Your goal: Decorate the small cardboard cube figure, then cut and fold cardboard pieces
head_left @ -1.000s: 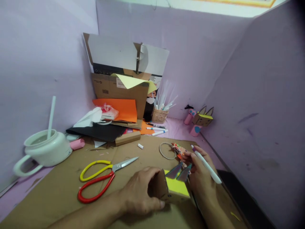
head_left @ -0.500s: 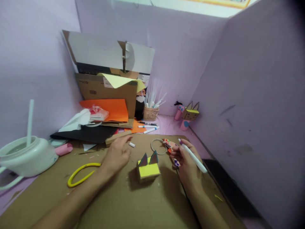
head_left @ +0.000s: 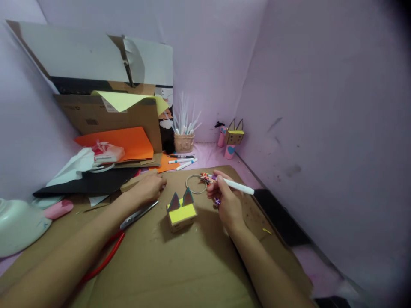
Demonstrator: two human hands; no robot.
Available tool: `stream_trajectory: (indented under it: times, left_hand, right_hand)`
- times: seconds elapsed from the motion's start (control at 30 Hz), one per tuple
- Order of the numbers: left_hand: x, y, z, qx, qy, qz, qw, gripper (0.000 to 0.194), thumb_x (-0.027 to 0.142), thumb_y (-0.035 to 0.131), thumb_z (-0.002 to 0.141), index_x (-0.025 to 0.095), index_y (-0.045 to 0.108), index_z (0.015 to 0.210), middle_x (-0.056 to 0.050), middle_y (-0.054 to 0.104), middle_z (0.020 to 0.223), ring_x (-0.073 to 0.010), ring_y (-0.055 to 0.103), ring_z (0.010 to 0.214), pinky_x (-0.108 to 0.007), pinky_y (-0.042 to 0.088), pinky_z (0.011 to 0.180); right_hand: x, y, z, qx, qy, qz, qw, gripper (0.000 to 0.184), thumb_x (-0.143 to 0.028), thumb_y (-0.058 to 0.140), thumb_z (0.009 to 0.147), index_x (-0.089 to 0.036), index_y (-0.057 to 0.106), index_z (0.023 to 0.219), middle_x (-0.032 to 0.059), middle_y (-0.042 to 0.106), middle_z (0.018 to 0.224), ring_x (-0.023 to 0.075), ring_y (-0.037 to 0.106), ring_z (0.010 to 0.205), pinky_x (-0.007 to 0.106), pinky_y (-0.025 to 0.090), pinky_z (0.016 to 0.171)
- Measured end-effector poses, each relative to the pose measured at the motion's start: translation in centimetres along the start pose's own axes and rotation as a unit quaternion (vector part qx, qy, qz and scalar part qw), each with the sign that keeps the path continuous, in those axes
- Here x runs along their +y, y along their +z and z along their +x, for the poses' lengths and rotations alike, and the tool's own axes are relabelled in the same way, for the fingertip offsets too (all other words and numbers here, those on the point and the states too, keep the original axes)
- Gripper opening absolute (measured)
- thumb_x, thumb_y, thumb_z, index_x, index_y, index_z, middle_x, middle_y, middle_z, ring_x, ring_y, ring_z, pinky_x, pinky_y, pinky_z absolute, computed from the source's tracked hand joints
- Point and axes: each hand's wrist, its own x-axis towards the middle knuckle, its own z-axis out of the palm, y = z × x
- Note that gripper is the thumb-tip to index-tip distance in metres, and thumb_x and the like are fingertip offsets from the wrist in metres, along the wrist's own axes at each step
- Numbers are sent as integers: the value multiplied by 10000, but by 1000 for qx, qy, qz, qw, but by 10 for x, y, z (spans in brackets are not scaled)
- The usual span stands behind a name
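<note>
My left hand [head_left: 152, 187] reaches across the scissors [head_left: 109, 256], its fingers closed at the small white marker cap, which they almost wholly cover. In my right hand [head_left: 227, 196] is a white marker [head_left: 239, 186], its purple tip end pointing left and away. Between my hands a small cardboard box [head_left: 181, 222] stands on the cardboard mat, touched by neither. It has a yellow paper top [head_left: 182, 213] and two pointed dark ears. Just beyond my right fingers lie a tape-like ring [head_left: 186, 182] and a patterned scrap [head_left: 205, 177], partly hidden.
A basket of markers and straws [head_left: 184, 142] stands at the back, with loose pens [head_left: 186, 164] in front. Figures with a cat-like box head [head_left: 235, 137] stand by the right wall. Cardboard [head_left: 105, 115] and papers lean back left; a white pot [head_left: 19, 229] sits left.
My left hand has let go of the eared box and moved forward to the marker cap, closing its fingers. The right hand keeps the marker. The view has swung right.
</note>
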Motion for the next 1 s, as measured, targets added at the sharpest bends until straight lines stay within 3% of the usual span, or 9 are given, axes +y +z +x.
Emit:
stream_trajectory:
  times: [0.13, 0.3, 0.37, 0.43, 0.5, 0.57, 0.8, 0.9, 1.0]
  left_hand:
    - [5, -11, -8, 78, -65, -66, 993, 41, 207, 541, 677, 190, 572, 658, -56, 573, 691, -239, 533, 736, -350, 391, 700]
    - [42, -33, -49, 172, -106, -243, 949, 383, 354, 412, 826, 147, 470, 1143, -21, 545, 762, -136, 517, 616, -252, 443, 533]
    - [62, -34, -66, 172, -134, -499, 839, 390, 342, 608, 727, 151, 551, 1062, -13, 566, 752, -98, 495, 573, -189, 407, 461]
    - [80, -30, -77, 177, -163, -615, 751, 392, 312, 741, 624, 148, 604, 953, -15, 607, 713, -72, 475, 517, -149, 361, 401]
    - [91, -24, -83, 187, -173, -661, 706, 392, 295, 800, 566, 148, 628, 887, -9, 625, 668, -57, 463, 476, -132, 340, 375]
    - [95, -18, -87, 189, -158, -662, 708, 368, 309, 807, 574, 161, 640, 866, 1, 626, 633, -70, 497, 481, -140, 367, 385]
    - [98, -8, -106, 126, -89, -538, 829, 314, 409, 647, 758, 237, 630, 1021, -2, 659, 724, -145, 608, 587, -240, 502, 556]
    - [109, -5, -110, 172, -120, -522, 827, 363, 418, 678, 715, 234, 637, 1025, -1, 673, 775, -141, 602, 605, -224, 495, 535]
    - [116, -4, -110, 190, -141, -522, 820, 256, 382, 701, 681, 225, 674, 880, 25, 665, 695, -111, 573, 545, -199, 481, 528]
  right_hand:
    - [-4, -2, -2, 6, -30, -22, 999, 285, -416, 578, 764, -160, 659, 859, -38, 567, 524, 98, 492, 455, 229, 399, 462]
    - [-5, -3, -20, -58, -118, -17, 991, 160, -344, 561, 787, -198, 622, 811, -42, 554, 551, 107, 511, 501, 242, 404, 510]
    - [-5, -1, -34, -90, -147, -37, 984, 99, -305, 574, 783, -208, 590, 788, -35, 573, 575, 116, 532, 504, 240, 401, 487]
    - [-6, 1, -47, -117, -177, -92, 973, 49, -258, 588, 774, -209, 595, 775, -16, 594, 593, 129, 553, 515, 247, 410, 480]
    - [-5, 2, -57, -136, -216, -135, 958, 46, -214, 595, 762, -214, 620, 801, 8, 622, 638, 147, 580, 554, 261, 432, 499]
    - [-4, 2, -60, -145, -255, -143, 945, 88, -187, 594, 759, -222, 635, 828, 18, 633, 669, 155, 596, 577, 270, 449, 516]
    - [-3, 0, -54, -117, -198, -61, 971, 37, -226, 584, 813, -214, 619, 815, -21, 619, 556, 119, 565, 473, 219, 420, 452]
    - [0, 0, -55, -167, -145, -16, 975, 90, -279, 591, 812, -197, 620, 789, -13, 611, 543, 111, 544, 455, 208, 400, 430]
    - [5, 1, -55, -205, -99, 28, 973, 112, -302, 581, 821, -201, 615, 785, -21, 587, 534, 98, 524, 458, 193, 396, 432]
